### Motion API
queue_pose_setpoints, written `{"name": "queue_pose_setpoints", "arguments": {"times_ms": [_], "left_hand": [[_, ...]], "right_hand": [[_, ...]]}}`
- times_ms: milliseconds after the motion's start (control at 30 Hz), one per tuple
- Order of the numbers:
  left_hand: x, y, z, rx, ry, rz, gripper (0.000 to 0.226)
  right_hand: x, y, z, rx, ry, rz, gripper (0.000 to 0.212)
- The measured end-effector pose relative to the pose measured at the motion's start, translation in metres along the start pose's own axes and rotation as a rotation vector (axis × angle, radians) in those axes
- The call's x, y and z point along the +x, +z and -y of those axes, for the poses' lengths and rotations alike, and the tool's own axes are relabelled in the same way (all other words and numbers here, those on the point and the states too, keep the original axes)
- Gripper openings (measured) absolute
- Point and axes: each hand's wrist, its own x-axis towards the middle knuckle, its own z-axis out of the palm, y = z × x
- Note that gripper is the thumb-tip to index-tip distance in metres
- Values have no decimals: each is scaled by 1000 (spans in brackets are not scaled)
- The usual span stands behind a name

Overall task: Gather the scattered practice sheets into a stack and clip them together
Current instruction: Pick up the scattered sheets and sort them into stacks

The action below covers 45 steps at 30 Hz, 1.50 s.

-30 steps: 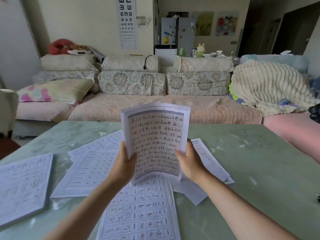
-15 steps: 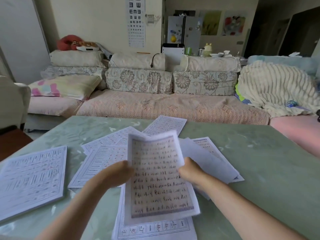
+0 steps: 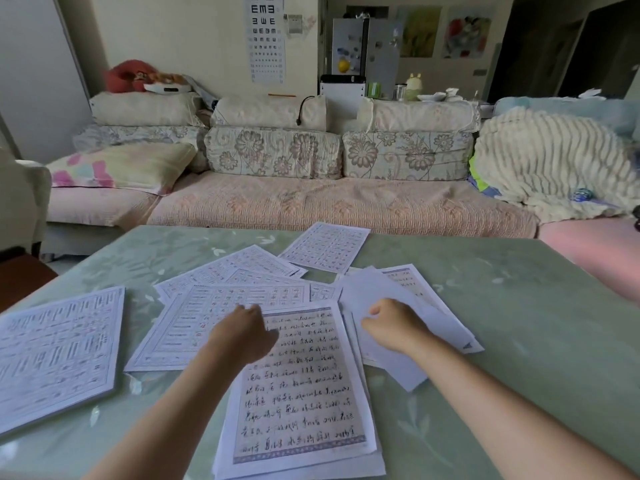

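Left hand (image 3: 242, 332), loose and empty, is leaving the white handwritten practice sheet (image 3: 301, 386) just laid down.
Right hand (image 3: 389, 322) is curling onto a blank white sheet (image 3: 362, 292), grip unclear; stack is growing.

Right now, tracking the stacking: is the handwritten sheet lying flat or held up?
Flat: the white handwritten paper sheet lies on other sheets on the pale green table.

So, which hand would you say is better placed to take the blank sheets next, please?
The right hand: it rests on the blank sheets, right of the handwritten page; the left hand is across that page, over a gridded sheet.
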Motion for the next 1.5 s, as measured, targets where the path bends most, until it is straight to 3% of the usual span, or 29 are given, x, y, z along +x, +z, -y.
{"name": "queue_pose_setpoints", "arguments": {"times_ms": [33,133,300,533,633,700,767,833,1000,1133,1267,1433,1500], "left_hand": [[3,1,-12,-56,45,-31,47],[9,7,-50,-183,178,-82,40],[24,25,-103,-194,431,-32,41],[54,75,-169,103,481,159,85],[62,88,-179,56,521,244,92],[65,92,-179,20,555,253,92],[69,95,-177,-14,587,250,93],[73,98,-174,-50,612,240,93],[74,100,-169,-196,590,67,81],[71,92,-173,-246,402,-125,61],[69,95,-174,-25,420,-18,53],[59,88,-191,-255,485,92,36],[60,80,-194,-372,391,50,51]], "right_hand": [[5,-8,-9,15,14,-37,18],[23,-28,-42,33,113,-129,41],[44,-50,-90,-16,257,-154,34],[66,-42,-124,-70,362,-78,40],[74,-46,-127,200,443,-62,36],[76,-49,-132,408,466,-43,22],[75,-51,-136,445,459,-15,17],[76,-52,-144,400,424,-8,28],[74,-55,-164,486,371,-94,31],[66,-60,-186,663,436,-256,19],[56,-62,-201,720,484,-281,15],[49,-58,-197,728,405,-233,13],[47,-63,-193,758,341,-275,13]]}}
